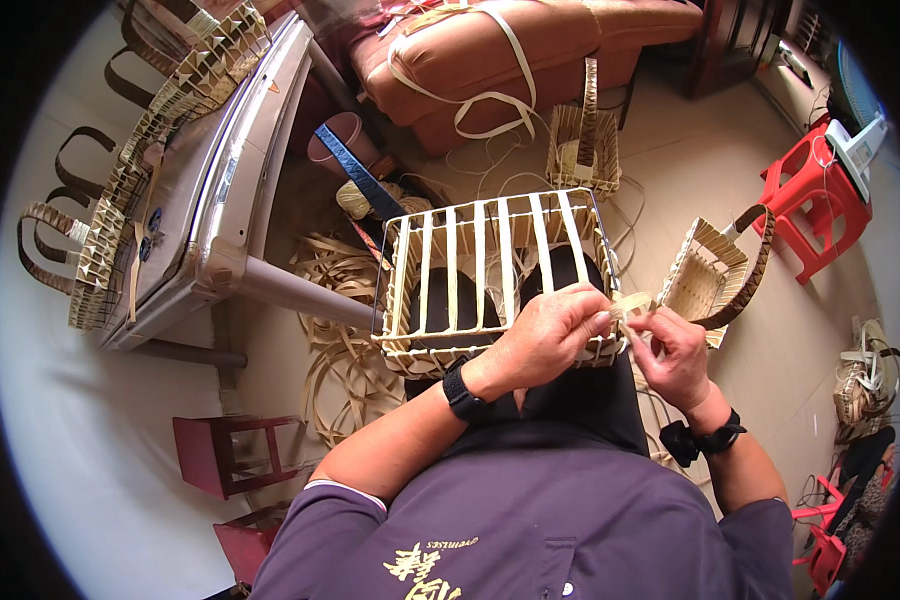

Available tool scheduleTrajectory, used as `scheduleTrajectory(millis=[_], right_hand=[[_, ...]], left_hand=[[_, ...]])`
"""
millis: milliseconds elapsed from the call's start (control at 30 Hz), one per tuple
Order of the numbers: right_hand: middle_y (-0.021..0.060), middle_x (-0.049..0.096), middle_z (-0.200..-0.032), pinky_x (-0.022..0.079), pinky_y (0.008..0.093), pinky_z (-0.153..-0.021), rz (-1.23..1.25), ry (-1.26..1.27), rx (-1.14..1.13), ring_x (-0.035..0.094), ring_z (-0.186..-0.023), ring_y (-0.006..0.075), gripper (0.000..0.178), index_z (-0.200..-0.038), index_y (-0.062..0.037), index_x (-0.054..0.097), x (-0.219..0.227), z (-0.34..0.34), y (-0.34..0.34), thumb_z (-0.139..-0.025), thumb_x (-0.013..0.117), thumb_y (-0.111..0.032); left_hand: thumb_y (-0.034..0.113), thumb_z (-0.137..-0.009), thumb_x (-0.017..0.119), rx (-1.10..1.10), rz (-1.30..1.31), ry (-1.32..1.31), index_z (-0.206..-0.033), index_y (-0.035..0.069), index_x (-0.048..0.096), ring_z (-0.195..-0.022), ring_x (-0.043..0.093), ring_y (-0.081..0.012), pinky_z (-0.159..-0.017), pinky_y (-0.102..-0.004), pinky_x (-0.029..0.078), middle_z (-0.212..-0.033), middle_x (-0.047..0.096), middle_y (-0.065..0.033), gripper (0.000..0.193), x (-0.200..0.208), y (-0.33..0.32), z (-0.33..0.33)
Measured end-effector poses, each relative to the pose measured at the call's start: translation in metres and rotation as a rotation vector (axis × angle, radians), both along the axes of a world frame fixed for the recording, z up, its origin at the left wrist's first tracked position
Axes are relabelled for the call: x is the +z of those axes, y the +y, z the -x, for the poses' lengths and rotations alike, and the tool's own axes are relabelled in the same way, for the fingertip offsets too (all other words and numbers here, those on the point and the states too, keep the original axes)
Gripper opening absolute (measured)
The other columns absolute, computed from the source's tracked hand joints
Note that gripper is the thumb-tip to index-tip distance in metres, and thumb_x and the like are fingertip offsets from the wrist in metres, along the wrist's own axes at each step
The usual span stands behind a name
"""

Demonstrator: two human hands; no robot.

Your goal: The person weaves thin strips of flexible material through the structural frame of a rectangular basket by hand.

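Across my lap rests a rectangular basket frame (453,270) of wire, with pale flat strips running from its far edge to its near edge. At its near right corner my left hand (550,335) is closed, thumb and fingers pinched on a pale weaving strip (632,303). Just to the right, my right hand (678,352) pinches the same strip, a looped piece of which shows between the two hands. The fingertips partly hide where the strip meets the frame.
Finished handled baskets (705,275) stand on the floor to the right, with another basket (582,150) beyond the frame. Loose strips (340,375) pile up at the left beside a table (210,220) holding more baskets. A red stool (818,195) and brown sofa (490,60) stand farther off.
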State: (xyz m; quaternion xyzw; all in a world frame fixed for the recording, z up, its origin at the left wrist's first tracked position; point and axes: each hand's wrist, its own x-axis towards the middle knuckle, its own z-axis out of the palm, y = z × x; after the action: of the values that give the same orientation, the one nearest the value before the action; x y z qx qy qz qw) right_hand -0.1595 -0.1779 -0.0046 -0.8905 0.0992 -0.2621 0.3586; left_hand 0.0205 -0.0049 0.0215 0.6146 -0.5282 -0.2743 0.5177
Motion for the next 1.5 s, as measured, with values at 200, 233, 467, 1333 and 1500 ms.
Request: scheduleTrajectory(millis=[200, 233, 467, 1333, 1500], right_hand=[[0.0148, 0.074, -0.107, 0.056, 0.0362, -0.06, 0.003, -0.012, -0.133, 0.069, -0.061, 0.0236, 0.036, -0.119, -0.0004, 0.07, -0.019, -0.013, -0.006, -0.084, 0.076, 0.002], [0.0156, 0.073, -0.106, 0.055, 0.0368, -0.06, 0.002, -0.012, -0.168, 0.069, -0.061, 0.0243, 0.042, -0.126, 0.0003, 0.07, -0.017, -0.015, -0.008, -0.085, 0.075, 0.002], [0.009, 0.071, -0.106, 0.054, 0.0287, -0.064, -0.445, 0.314, -0.016, 0.067, -0.073, 0.0117, 0.022, -0.108, 0.0035, 0.08, -0.004, -0.019, -0.006, -0.086, 0.077, 0.001], [0.024, 0.072, -0.109, 0.053, 0.0527, -0.085, 0.426, 0.86, -0.901, 0.068, -0.103, 0.0461, 0.022, -0.111, -0.0051, 0.069, -0.119, 0.463, -0.289, -0.09, 0.067, -0.009], [0.0221, 0.077, -0.127, 0.059, 0.0496, -0.101, 0.379, 0.866, -0.773, 0.07, -0.123, 0.0434, 0.051, -0.131, -0.0082, 0.075, -0.08, 0.277, -0.24, -0.081, 0.085, -0.009]], left_hand=[[0.013, -0.111, 0.063, 0.0, -0.029, 0.057, -0.107, -0.002, 0.071, -0.088, 0.069, -0.0274, -0.082, -0.0376, 0.055, -0.098, 0.068, -0.0132, 0.017, -0.001, 0.0, 0.001], [0.013, -0.111, 0.063, -0.007, -0.031, 0.056, -0.107, -0.002, 0.071, -0.088, 0.069, -0.0274, -0.082, -0.0376, 0.055, -0.098, 0.068, -0.0132, 0.017, -0.001, 0.0, 0.001], [0.012, -0.115, 0.059, -0.024, -0.042, 0.05, -0.104, -0.001, 0.069, -0.086, 0.061, -0.0169, -0.081, -0.0318, 0.052, -0.096, 0.063, -0.008, 0.02, -0.007, 0.003, -0.006], [0.011, -0.115, 0.058, -0.041, -0.037, 0.07, -0.103, -0.001, 0.069, -0.084, 0.061, -0.0172, -0.08, -0.0315, 0.052, -0.093, 0.063, -0.0079, 0.021, -0.006, -0.002, -0.008], [0.011, -0.115, 0.058, -0.009, -0.037, 0.061, -0.1, -0.001, 0.068, -0.084, 0.059, -0.0146, -0.079, -0.0305, 0.051, -0.092, 0.063, -0.0067, 0.022, -0.002, -0.003, -0.002]])
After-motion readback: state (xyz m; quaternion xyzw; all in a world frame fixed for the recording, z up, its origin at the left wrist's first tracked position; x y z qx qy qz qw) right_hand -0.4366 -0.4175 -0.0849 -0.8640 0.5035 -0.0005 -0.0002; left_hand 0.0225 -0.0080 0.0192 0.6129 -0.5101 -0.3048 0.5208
